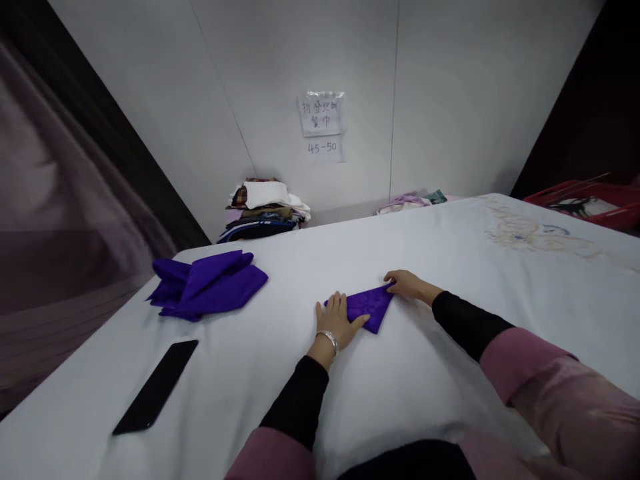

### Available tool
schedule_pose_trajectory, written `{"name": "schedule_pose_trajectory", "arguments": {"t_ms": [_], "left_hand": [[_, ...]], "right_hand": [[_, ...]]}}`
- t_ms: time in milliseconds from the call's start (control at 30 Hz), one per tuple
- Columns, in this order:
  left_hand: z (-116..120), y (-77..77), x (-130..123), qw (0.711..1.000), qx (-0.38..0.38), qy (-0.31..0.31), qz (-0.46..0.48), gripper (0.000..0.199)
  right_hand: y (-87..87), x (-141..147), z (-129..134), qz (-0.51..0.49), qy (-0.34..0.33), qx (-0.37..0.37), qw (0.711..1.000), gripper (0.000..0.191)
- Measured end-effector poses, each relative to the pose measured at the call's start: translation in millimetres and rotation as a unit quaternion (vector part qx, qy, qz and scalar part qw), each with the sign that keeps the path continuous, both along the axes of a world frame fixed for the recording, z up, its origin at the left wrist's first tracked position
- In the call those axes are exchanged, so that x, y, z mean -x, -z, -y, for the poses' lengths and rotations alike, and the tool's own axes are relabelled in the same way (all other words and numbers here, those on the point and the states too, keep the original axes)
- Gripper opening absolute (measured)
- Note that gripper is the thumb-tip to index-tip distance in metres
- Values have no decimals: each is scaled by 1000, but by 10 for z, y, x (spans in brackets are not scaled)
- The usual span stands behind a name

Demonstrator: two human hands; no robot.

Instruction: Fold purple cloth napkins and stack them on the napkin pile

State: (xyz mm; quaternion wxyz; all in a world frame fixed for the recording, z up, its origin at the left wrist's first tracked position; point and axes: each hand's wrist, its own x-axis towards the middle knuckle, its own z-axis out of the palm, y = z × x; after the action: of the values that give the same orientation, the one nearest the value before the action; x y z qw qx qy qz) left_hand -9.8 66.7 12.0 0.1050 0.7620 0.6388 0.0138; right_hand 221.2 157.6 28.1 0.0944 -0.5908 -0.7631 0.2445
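Resting left hand palm-down on the left end of the cloth, with fingers spread and thumb angled over it. Pinching its right corner with right hand. Reaching with left arm from its near side, right arm from near right.

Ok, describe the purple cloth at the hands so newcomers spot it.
On the white tablecloth, find the left hand and right hand. The purple cloth they touch is small, flat and straight-edged, unlike the larger rumpled purple fabric to its left.
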Motion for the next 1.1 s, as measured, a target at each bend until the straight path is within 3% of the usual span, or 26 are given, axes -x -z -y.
{"name": "schedule_pose_trajectory", "arguments": {"t_ms": [133, 267, 667, 900, 1000, 1100], "left_hand": [[-47, 14, 102, 999, -11, 17, 31, 82], [-117, 28, 181, 997, -28, 30, 65, 69], [-224, 99, 321, 994, -59, 19, 93, 47], [-314, 108, 367, 992, -78, -6, 102, 42], [-314, 109, 365, 991, -82, -12, 105, 40], [-305, 107, 356, 991, -84, -9, 104, 39]], "right_hand": [[61, 2, 85, 5, 11, -29, 999, 46], [69, -6, 132, 3, 25, -38, 999, 43], [117, -109, 52, -9, 51, -27, 998, 42], [104, -75, 97, 8, 46, -79, 996, 47], [38, 162, 300, -11, -21, -171, 985, 48], [42, 475, 552, -36, -163, -187, 968, 59]]}}
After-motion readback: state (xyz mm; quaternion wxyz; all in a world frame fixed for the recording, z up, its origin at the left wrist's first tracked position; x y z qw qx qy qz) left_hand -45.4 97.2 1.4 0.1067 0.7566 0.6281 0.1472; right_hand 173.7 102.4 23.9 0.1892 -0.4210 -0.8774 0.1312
